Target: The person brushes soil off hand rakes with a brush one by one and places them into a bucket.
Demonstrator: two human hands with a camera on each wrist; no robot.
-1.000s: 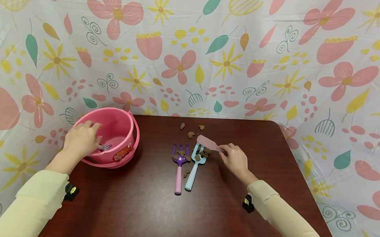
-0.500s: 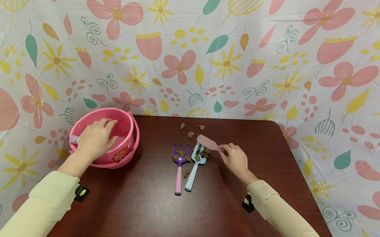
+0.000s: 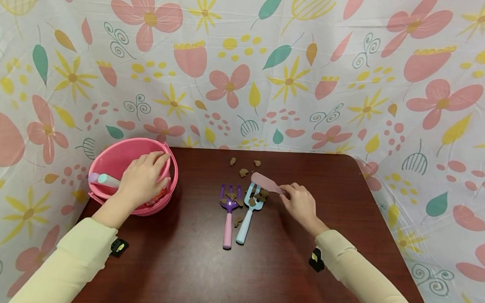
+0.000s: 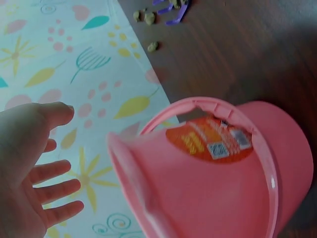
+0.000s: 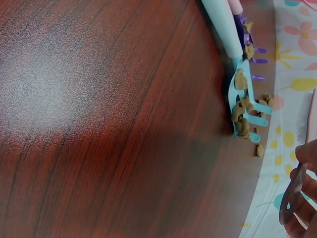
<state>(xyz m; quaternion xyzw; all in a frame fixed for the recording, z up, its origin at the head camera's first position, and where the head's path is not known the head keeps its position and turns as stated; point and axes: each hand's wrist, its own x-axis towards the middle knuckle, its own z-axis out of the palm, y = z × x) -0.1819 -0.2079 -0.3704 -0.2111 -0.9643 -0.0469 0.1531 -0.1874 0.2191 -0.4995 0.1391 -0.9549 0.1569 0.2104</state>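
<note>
My left hand [image 3: 143, 179] is over the near right side of a pink bucket [image 3: 118, 152], fingers apart and holding nothing. In the left wrist view the hand [image 4: 29, 163] is beside the bucket's rim, its fingers loosely extended. Inside the bucket lean a pale blue handle [image 3: 108, 180] and a lilac handle [image 3: 93, 177]. My right hand [image 3: 301, 205] grips a small brush [image 3: 267, 182] with a flat pink head, held above a light blue hand fork [image 3: 249, 209]. Brown clumps [image 3: 261, 195] lie on that fork and on the purple hand fork [image 3: 228, 213] with a pink handle.
A few loose brown clumps [image 3: 243, 172] lie behind the forks on the dark wooden table [image 3: 206, 275]. A floral curtain [image 3: 243, 116] hangs along the back and sides. The bucket's handle [image 3: 173, 180] hangs down on its right side.
My left hand has moved right across the bucket, from its left side toward its right rim, uncovering the lilac and pale blue handles. The right hand and brush have stayed in place.
</note>
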